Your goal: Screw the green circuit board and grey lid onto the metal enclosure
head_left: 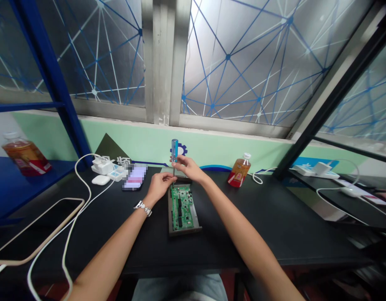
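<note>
A screwdriver (174, 147) is held upright in the right hand (189, 168), its handle gripped by fingers bent closed around it. Its shaft is pointed down past the fingers of the left hand (158, 187), which are drawn together at the lower shaft; whether the shaft is pinched by them cannot be told. The tip is aimed at the far left corner of a green board (184, 209), just below the left fingers; contact there is too small to make out. The board is seated in a case (185, 232), stretched from below the fingers toward the person, on the black bench (280, 213). Just behind the fingers, a pale piece (166, 170) is partly covered. A watch (143, 207) is worn on the left wrist. Left of the fingers, a lit phone (135, 177) is laid, its screen blurred; farther left, white plugs (107, 166) are clustered, and a white cable (74, 221) is trailed past a beige-edged device (39, 230). Right of the fingers, well apart, a bottle (239, 172) is set near the green wall (212, 146). Far left, another bottle (27, 155) is placed on a blue shelf (59, 172).
</note>
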`<state>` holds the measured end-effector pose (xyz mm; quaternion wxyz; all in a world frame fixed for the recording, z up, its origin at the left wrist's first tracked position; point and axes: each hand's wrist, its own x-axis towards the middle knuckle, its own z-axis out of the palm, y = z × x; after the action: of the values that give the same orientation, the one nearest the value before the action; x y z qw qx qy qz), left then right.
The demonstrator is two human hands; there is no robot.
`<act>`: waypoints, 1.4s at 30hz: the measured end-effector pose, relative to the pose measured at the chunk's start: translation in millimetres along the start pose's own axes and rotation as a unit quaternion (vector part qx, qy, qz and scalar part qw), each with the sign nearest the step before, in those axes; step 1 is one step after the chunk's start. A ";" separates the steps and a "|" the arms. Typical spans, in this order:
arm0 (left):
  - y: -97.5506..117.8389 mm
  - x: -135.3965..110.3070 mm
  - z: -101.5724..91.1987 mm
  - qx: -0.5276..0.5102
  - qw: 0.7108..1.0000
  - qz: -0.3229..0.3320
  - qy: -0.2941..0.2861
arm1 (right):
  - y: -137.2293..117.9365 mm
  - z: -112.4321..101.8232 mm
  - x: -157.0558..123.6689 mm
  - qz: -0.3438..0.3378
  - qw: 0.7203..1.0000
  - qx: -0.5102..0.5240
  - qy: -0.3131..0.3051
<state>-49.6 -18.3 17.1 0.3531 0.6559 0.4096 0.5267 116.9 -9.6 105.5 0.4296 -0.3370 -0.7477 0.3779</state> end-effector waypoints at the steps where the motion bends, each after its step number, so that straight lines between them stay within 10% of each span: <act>1: -0.5 0.0 0.1 -0.005 1.000 -0.002 -0.001 | -2.3 -2.2 -0.2 0.008 0.999 0.027 -0.017; 18: 1.3 -11.0 14.6 0.118 0.991 0.059 0.020 | 8.4 4.1 7.5 -0.050 0.994 0.076 0.065; 32: -11.4 -19.9 26.6 0.214 0.976 0.021 -0.044 | 3.1 9.9 2.0 -0.063 0.985 -0.076 0.138; 42: 18.2 -5.7 -38.1 0.372 0.927 0.047 -0.017 | 0.1 2.2 -3.1 -0.025 0.994 -0.024 0.106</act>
<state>-84.6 -29.8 38.6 0.0654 0.7677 0.5388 0.3407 116.2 -12.7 103.4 0.5078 -0.3667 -0.7145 0.3116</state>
